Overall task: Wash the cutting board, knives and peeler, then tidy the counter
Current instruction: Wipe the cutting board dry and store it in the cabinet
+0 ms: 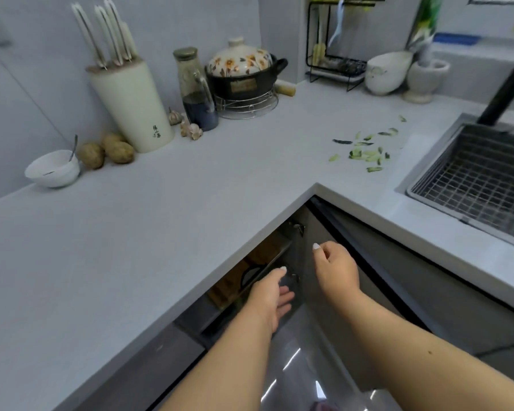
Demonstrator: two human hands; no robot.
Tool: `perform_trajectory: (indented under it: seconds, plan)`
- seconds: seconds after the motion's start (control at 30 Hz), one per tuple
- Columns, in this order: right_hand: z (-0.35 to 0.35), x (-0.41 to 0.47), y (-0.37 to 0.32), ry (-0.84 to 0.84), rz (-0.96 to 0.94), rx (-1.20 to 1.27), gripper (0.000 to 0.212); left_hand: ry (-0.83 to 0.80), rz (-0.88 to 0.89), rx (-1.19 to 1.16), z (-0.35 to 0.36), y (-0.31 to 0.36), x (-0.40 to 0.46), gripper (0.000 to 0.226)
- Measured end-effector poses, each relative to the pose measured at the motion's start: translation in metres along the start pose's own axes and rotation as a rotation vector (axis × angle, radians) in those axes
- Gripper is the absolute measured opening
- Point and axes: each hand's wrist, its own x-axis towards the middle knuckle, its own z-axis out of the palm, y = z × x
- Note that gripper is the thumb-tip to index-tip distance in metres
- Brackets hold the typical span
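Several pale-handled knives (110,34) stand in a cream knife block (131,105) at the back left of the grey counter (161,218). Green vegetable peelings (365,151) lie scattered on the counter beside the sink (472,176). Below the counter's inner corner a cabinet (267,262) is open, and a brown wooden board (232,280) stands inside it. My left hand (272,301) reaches into the cabinet with straight fingers, next to a dark object (290,281). My right hand (336,269) hovers in front of the open grey door (318,321), fingers loosely curled, holding nothing that I can see.
A white bowl with a spoon (52,170), potatoes (107,151), garlic (190,129), a glass bottle (196,90) and a flowered pot (244,72) on a wire stand line the back wall. A black rack (336,66), a bowl (387,72) and a mortar (425,78) stand behind the sink's black tap (508,81).
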Motion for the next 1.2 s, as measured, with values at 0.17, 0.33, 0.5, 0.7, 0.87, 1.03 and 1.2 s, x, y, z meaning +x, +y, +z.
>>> perform_trajectory:
  seconds: [0.17, 0.33, 0.5, 0.7, 0.87, 1.03, 1.2]
  plan:
    - [-0.067, -0.011, 0.011, 0.279, 0.025, -0.405, 0.033, -0.093, 0.012, 0.094, 0.025, 0.0, -0.035, 0.059]
    - [-0.078, -0.027, 0.031, -0.032, 0.388, -0.415, 0.067, -0.174, 0.001, 0.138, 0.026, -0.002, -0.06, 0.058]
    - [-0.066, -0.045, 0.005, -0.13, 0.417, -0.318, 0.074, -0.195, -0.019, 0.189, 0.005, 0.0, -0.078, 0.045]
    - [-0.021, -0.076, -0.048, -0.276, 0.55, 0.098, 0.079, -0.296, -0.237, 0.279, -0.038, 0.003, -0.097, 0.055]
    - [0.018, -0.09, -0.09, -0.488, 0.776, 0.741, 0.086, -0.202, -0.245, 0.38, -0.079, 0.003, -0.09, 0.044]
    - [0.052, -0.091, -0.11, -0.504, 0.753, 0.893, 0.087, 0.0, -0.055, 0.449, -0.111, 0.015, -0.085, 0.01]
    - [0.072, -0.082, -0.114, -0.536, 0.772, 0.923, 0.091, 0.101, 0.072, 0.674, -0.113, 0.026, -0.088, 0.009]
